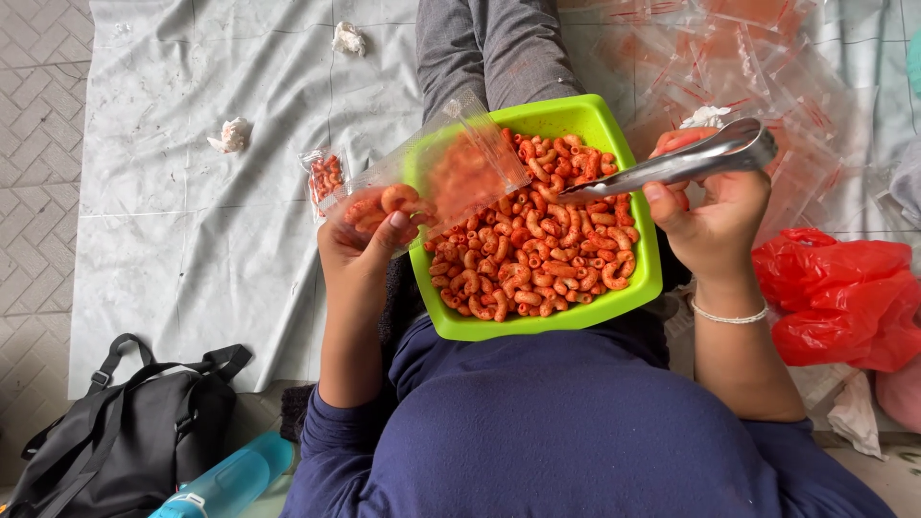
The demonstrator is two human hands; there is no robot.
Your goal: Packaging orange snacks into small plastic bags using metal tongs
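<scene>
- The left hand (363, 245) pinches a small clear plastic bag (436, 177) by its lower end, thumb pressed on top, mouth tilted over the bowl's left rim.
- The bag looks light, limp and slippery; a grip near the opening would likely suit it best.
- The right hand (712, 216) is closed around metal tongs (672, 165), tips over the pasta.
- The red-coated macaroni (537, 245), seemingly brittle, fills a green bowl (645, 278) on the lap.
- A filled packet (326, 177) lies on the floor sheet (192, 173).

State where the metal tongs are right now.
In the head view, the metal tongs are in the right hand, tips over the green tub of red pasta curls.
</scene>
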